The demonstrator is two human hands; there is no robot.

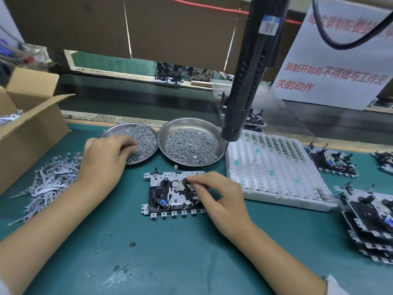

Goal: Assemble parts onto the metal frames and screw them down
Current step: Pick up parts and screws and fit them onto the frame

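A metal frame point(168, 194) with black plastic parts and a small blue piece lies flat on the green mat in the middle. My right hand point(219, 196) rests over its right side, thumb and forefinger pinching a small part at the frame's upper right. My left hand point(104, 160) reaches into the left steel dish of screws point(142, 137), its fingertips curled down among the screws. Whether a screw is caught between those fingers is hidden. A second steel dish of screws point(191, 143) stands right of the first.
An electric screwdriver point(244, 81) hangs above the right dish. A white tray point(274, 169) of small parts lies right of the frame. Stacked frames point(370, 222) sit at the far right. Loose metal levers point(49, 182) and a cardboard box point(27, 128) are at left.
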